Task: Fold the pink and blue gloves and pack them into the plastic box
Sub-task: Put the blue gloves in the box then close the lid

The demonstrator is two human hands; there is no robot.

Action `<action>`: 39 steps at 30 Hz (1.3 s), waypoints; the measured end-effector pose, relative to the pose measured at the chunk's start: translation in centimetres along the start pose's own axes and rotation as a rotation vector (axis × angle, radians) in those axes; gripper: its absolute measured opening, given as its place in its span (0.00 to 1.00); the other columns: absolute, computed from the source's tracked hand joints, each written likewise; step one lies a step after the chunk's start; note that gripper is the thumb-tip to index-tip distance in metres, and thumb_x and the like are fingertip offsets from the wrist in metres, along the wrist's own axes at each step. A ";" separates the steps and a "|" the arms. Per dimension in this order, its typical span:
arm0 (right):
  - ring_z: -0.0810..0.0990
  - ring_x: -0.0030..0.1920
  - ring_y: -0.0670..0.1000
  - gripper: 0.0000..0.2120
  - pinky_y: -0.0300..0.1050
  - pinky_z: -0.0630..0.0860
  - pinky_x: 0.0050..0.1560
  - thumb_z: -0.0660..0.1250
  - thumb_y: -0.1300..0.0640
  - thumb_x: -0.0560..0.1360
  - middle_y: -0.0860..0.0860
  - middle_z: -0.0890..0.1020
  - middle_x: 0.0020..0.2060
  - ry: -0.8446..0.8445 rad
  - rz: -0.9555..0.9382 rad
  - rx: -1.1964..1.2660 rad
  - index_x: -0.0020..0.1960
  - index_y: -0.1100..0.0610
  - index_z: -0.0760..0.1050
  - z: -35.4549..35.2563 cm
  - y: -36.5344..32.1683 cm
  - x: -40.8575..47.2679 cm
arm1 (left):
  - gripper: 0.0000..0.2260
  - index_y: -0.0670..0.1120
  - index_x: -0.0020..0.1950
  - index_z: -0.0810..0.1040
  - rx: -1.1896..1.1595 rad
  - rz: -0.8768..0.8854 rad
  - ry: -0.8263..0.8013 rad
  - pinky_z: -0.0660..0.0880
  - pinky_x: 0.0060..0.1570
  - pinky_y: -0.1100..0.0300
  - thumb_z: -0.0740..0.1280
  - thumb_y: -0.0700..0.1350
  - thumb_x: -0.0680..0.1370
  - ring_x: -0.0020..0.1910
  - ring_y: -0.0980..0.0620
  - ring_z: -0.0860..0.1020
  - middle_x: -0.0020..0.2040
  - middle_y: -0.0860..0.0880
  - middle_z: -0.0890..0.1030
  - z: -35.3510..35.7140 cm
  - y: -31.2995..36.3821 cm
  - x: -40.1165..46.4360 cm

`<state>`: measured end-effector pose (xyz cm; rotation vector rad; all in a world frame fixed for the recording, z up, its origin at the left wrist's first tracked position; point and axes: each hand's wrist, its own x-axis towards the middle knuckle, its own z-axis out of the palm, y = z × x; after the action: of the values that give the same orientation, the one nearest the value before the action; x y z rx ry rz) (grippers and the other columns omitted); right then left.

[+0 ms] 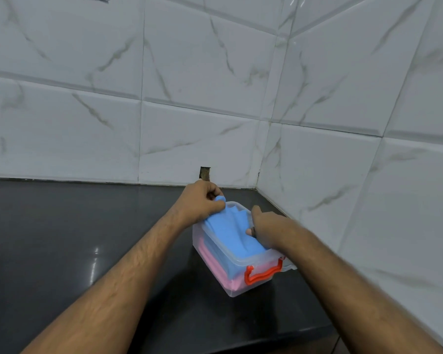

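- We are looking down along two bare forearms at a clear plastic box [237, 283] sitting on a dark countertop [62, 238], close to a corner of white marble-patterned wall tiles [189, 85].
- The box is lying toward five o'clock from the centre of the view, with an orange latch handle [262, 274] on its near end, at six o'clock of the box.
- The pink gloves [224, 274] are already lying folded at the bottom, showing through the clear wall.
- The blue gloves [228, 233] are resting on top of the pink ones, bulging above the rim.
- Our left hand [202, 203], at eleven o'clock of the box, is curling its fingers and thumb around a bunched blue end, pinching it just over the far rim.
- Our right hand [266, 229], at two o'clock of the box, is pressing into the blue fabric; it seems to be gripping a fold, though motion blur is making the fingers hard to read.
- We are judging the task to be nearly done: the blue gloves are being tucked in.
- The risk here is springy fabric popping back above the rim once we let go.
- Pushing hard on one side could also slide or tip the light box on the glossy counter.
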<state>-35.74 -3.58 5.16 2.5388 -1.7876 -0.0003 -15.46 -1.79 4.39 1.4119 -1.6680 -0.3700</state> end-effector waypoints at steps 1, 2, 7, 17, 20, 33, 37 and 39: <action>0.79 0.59 0.60 0.26 0.52 0.74 0.50 0.64 0.49 0.82 0.59 0.75 0.63 0.099 -0.019 0.020 0.73 0.59 0.59 0.3 -0.1 -0.2 | 0.04 0.49 0.43 0.84 0.027 0.012 0.006 0.75 0.39 0.64 0.70 0.44 0.72 0.41 0.55 0.81 0.41 0.51 0.85 0.0 0.0 0.0; 0.79 0.58 0.60 0.29 0.52 0.74 0.49 0.66 0.50 0.81 0.58 0.73 0.64 0.225 -0.054 0.041 0.75 0.58 0.58 0.5 -0.1 -0.5 | 0.04 0.49 0.44 0.84 0.052 0.024 0.008 0.74 0.38 0.65 0.70 0.43 0.72 0.41 0.55 0.81 0.42 0.52 0.85 -0.1 0.1 0.0; 0.75 0.49 0.54 0.09 0.47 0.69 0.44 0.66 0.59 0.78 0.51 0.76 0.50 0.685 -0.456 -0.045 0.58 0.56 0.73 -0.5 -0.1 -1.9 | 0.05 0.50 0.44 0.83 0.211 0.071 0.020 0.78 0.42 0.56 0.70 0.45 0.70 0.43 0.54 0.80 0.42 0.54 0.84 -0.5 0.3 -0.3; 0.57 0.79 0.50 0.26 0.60 0.59 0.74 0.51 0.41 0.85 0.45 0.60 0.80 0.022 -0.485 -0.128 0.82 0.45 0.56 -0.9 1.1 -0.1 | 0.04 0.52 0.49 0.87 0.018 0.038 -0.042 0.74 0.44 0.67 0.73 0.49 0.77 0.41 0.63 0.81 0.43 0.57 0.86 -0.9 -0.8 0.0; 0.52 0.81 0.50 0.30 0.61 0.55 0.75 0.52 0.37 0.84 0.42 0.56 0.82 -0.018 -0.461 -0.087 0.82 0.44 0.53 -0.7 1.3 0.1 | 0.10 0.54 0.55 0.85 -0.075 0.054 -0.183 0.76 0.49 0.66 0.73 0.56 0.77 0.46 0.64 0.81 0.48 0.56 0.86 -1.9 -1.0 -0.2; 0.42 0.82 0.58 0.39 0.65 0.44 0.77 0.50 0.28 0.78 0.44 0.50 0.83 -0.099 -0.315 -0.242 0.83 0.44 0.46 -0.1 0.8 0.6 | 0.13 0.46 0.43 0.87 -0.073 -0.242 -0.327 0.66 0.33 0.60 0.66 0.31 0.73 0.37 0.49 0.68 0.42 0.46 0.77 -0.5 -0.6 0.2; 0.40 0.82 0.58 0.40 0.67 0.42 0.77 0.49 0.28 0.78 0.46 0.51 0.83 -0.146 -0.311 -0.382 0.83 0.45 0.43 -0.4 -0.2 0.8 | 0.18 0.47 0.38 0.88 -0.042 -0.295 -0.331 0.63 0.28 0.62 0.63 0.29 0.73 0.31 0.52 0.65 0.37 0.46 0.77 -0.2 -0.7 0.7; 0.40 0.82 0.58 0.42 0.67 0.40 0.77 0.49 0.27 0.77 0.48 0.50 0.83 -0.160 -0.302 -0.420 0.83 0.47 0.42 -0.5 -0.6 0.8 | 0.20 0.49 0.35 0.87 -0.004 -0.313 -0.324 0.63 0.26 0.64 0.61 0.28 0.72 0.29 0.52 0.65 0.37 0.45 0.77 0.0 -0.7 1.0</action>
<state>-34.84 -4.13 5.63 2.5105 -1.2523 -0.5390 -14.95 -2.89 4.31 1.6824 -1.6937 -0.8144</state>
